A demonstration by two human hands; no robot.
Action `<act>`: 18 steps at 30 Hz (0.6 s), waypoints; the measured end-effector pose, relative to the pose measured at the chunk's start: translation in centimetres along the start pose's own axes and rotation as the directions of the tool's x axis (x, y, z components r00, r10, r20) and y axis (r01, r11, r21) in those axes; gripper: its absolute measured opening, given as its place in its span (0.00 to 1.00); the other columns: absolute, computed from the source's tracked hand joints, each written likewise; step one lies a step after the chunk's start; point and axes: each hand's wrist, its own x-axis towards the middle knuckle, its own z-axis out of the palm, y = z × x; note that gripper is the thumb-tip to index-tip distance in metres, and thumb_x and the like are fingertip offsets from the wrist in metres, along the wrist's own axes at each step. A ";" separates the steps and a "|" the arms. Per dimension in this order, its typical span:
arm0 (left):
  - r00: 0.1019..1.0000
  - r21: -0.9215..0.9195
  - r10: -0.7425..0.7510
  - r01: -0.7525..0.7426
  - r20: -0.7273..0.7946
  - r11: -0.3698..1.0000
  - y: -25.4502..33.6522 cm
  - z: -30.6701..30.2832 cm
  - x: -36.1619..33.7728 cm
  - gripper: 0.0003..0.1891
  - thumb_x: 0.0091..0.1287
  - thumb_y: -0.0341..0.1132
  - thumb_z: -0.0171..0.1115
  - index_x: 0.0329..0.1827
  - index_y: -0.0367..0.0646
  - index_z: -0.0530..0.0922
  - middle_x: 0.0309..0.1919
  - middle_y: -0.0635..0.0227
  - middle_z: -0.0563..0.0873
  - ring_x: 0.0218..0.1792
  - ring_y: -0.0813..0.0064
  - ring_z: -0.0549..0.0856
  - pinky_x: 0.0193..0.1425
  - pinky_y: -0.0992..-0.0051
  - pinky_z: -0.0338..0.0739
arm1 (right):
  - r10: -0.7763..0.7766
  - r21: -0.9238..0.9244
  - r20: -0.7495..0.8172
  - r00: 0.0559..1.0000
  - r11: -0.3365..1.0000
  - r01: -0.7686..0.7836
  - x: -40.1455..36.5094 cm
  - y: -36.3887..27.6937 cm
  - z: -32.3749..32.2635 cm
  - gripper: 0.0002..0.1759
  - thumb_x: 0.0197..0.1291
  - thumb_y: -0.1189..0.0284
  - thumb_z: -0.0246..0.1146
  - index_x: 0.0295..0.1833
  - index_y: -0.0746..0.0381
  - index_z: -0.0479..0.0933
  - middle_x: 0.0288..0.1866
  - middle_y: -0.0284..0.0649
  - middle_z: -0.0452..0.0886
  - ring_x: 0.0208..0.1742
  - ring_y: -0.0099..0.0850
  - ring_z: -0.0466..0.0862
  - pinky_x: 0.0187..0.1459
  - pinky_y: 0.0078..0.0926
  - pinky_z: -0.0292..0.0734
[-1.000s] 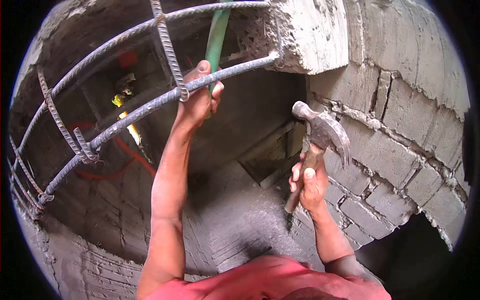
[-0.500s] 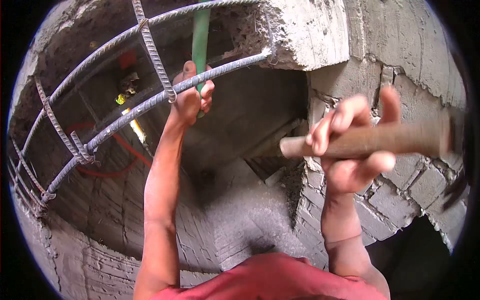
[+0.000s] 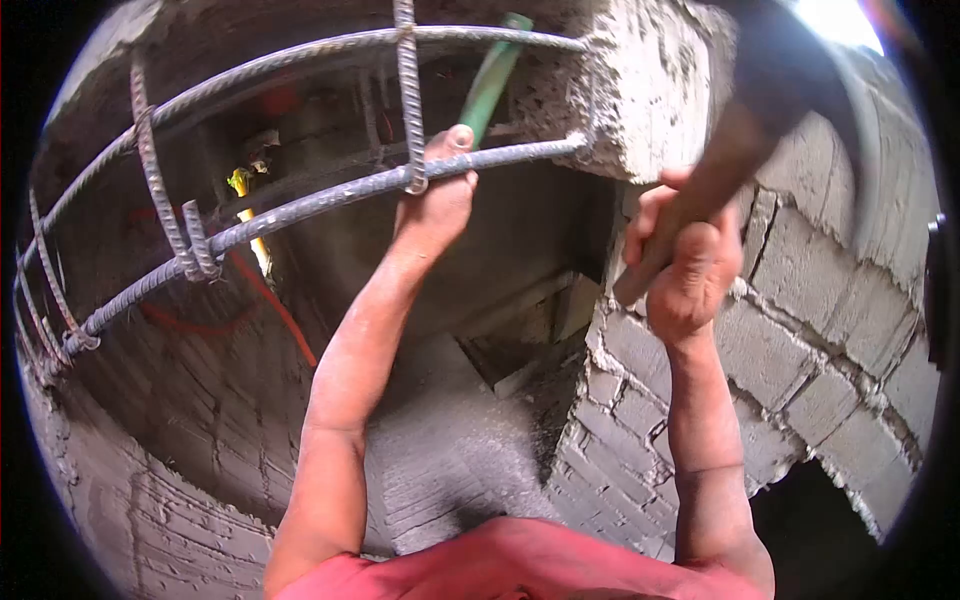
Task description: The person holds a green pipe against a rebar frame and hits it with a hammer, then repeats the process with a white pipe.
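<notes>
My left hand (image 3: 438,205) is closed around a green rod-like tool (image 3: 492,88), behind the lower rebar. The tool tilts up and to the right, its tip near the broken concrete; I cannot make out the exact kind. In my right hand (image 3: 692,265) is a hammer (image 3: 722,172), gripped by its wooden handle. Its dark, blurred head is raised at the upper right, in front of the concrete and the block wall. The broken end of a pale concrete beam (image 3: 655,95) lies between the hammer and the green tool.
Two long ribbed rebars (image 3: 330,208), joined by several tied crosspieces, curve across the upper left. A mortared block wall (image 3: 810,300) rises on the right, with a dark gap low in it. An orange hose (image 3: 277,312) and a yellow object (image 3: 250,215) show behind the bars.
The hammer has swung from level to raised, and my right hand's loosely spread fingers have closed on its handle. The green tool now leans right. The view has shifted slightly.
</notes>
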 end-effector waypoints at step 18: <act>0.976 0.084 0.218 -0.217 0.001 0.972 -1.3 -0.4 0.7 0.25 0.81 0.50 0.47 0.29 0.39 0.73 0.20 0.75 0.69 0.23 0.83 0.68 0.28 0.75 0.64 | -0.304 -0.146 0.232 0.924 0.928 0.342 6.7 2.0 -1.1 0.29 0.77 0.49 0.45 0.43 0.67 0.76 0.26 0.38 0.76 0.23 0.25 0.77 0.24 0.27 0.70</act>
